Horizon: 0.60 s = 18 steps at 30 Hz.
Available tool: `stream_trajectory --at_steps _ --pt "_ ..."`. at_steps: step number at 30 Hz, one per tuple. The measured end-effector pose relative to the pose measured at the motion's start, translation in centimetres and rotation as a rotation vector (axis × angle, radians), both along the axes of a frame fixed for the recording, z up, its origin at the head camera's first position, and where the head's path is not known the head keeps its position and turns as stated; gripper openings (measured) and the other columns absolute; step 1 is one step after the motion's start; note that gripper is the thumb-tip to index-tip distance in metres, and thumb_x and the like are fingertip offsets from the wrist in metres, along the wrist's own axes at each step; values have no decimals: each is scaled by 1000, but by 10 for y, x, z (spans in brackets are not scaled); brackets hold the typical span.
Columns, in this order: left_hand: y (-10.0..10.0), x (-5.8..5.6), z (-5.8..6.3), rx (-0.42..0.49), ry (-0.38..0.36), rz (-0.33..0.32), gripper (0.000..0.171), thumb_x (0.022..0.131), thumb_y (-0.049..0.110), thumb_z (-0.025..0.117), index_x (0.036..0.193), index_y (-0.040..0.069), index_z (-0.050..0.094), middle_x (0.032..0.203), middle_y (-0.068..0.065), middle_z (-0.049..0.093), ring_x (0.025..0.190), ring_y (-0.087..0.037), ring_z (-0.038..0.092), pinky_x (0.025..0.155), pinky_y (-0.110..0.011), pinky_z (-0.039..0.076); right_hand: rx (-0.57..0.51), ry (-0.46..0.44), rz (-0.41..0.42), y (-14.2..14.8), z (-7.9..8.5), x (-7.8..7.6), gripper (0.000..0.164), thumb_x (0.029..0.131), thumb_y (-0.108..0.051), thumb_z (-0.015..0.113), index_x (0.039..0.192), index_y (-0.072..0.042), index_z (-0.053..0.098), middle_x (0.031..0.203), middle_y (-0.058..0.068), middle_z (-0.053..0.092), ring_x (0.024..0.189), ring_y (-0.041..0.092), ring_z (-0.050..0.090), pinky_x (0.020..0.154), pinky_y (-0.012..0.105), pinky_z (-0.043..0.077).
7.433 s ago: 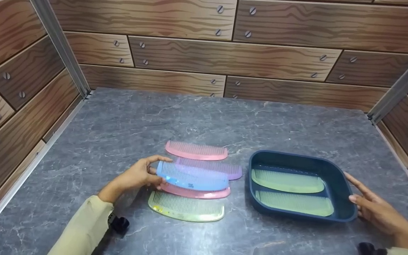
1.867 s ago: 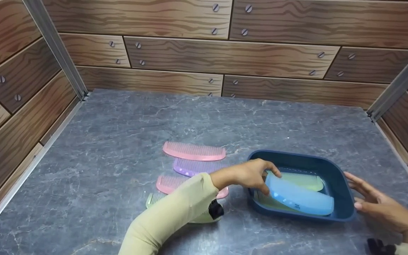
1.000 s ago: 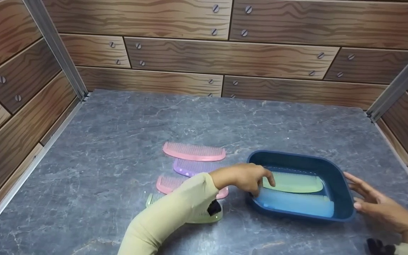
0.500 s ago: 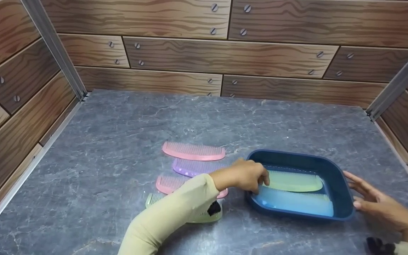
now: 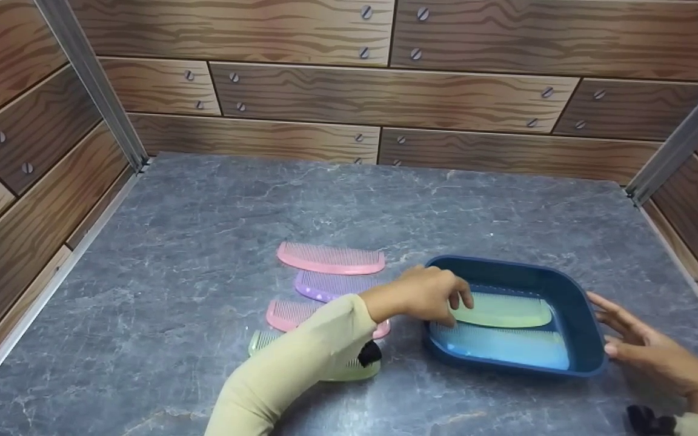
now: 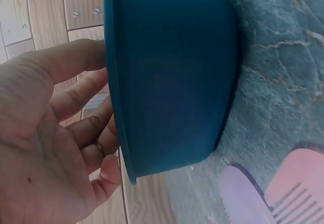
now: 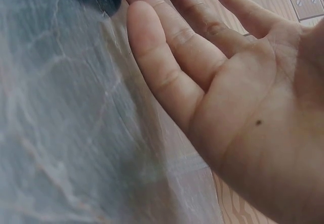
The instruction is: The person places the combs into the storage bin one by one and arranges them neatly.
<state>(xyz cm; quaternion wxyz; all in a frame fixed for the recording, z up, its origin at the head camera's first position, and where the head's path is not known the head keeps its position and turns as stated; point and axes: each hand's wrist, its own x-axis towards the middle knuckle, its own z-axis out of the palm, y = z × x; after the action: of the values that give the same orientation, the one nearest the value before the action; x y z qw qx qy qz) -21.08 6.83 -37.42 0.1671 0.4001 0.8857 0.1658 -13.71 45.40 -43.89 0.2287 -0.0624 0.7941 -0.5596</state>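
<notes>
A blue comb [image 5: 497, 348] lies over a pale green comb along the near side of the dark blue tub [image 5: 537, 269]. Behind it, a second green comb [image 5: 503, 310] rests on the tub's floor. My left hand [image 5: 431, 295] hangs over the tub's left rim with loosely bent fingers, holding nothing; the left wrist view shows its fingertips hidden behind the tub wall [image 6: 172, 82]. At the tub's right end, my right hand [image 5: 652, 351] touches the outside with extended fingers, also seen by the fingers [image 7: 182, 42] in the right wrist view.
Left of the tub lie a pink comb [image 5: 331, 259], a purple comb [image 5: 325, 284], another pink comb [image 5: 285, 313] and a green comb [image 5: 355, 370] on the grey marbled table [image 5: 203, 224]. My left sleeve [image 5: 300, 357] partly covers the nearer ones. Wood-patterned walls [image 5: 300, 91] surround the table.
My left hand carried the blue comb from the table into the tub, laid it over the near green comb and let go, its fingers now lifted. The right hand stayed at the tub.
</notes>
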Motion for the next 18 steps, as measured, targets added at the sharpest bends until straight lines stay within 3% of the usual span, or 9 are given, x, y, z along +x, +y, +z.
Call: stream_trajectory --at_steps 5,12,18 --pt "6 -1 1 18 -11 -34 35 82 27 76 117 28 68 105 12 69 86 -2 62 73 -17 44 -19 2 1 -1 2 1 72 100 -7 44 156 -26 4 131 -30 35 115 -17 41 87 24 49" --pt "20 -2 0 57 -78 -72 40 82 28 77 121 28 65 107 12 68 88 -2 60 71 -14 45 -210 -102 5 -1 4 3 72 100 -4 41 155 -32 5 136 -22 39 122 8 54 97 36 47" --pt "33 -3 -7 27 -138 -65 44 81 30 77 123 31 63 111 13 65 91 -1 58 69 -14 46 -25 -18 8 -1 2 1 72 100 -7 43 156 -27 3 134 -27 30 117 -17 40 93 42 46"
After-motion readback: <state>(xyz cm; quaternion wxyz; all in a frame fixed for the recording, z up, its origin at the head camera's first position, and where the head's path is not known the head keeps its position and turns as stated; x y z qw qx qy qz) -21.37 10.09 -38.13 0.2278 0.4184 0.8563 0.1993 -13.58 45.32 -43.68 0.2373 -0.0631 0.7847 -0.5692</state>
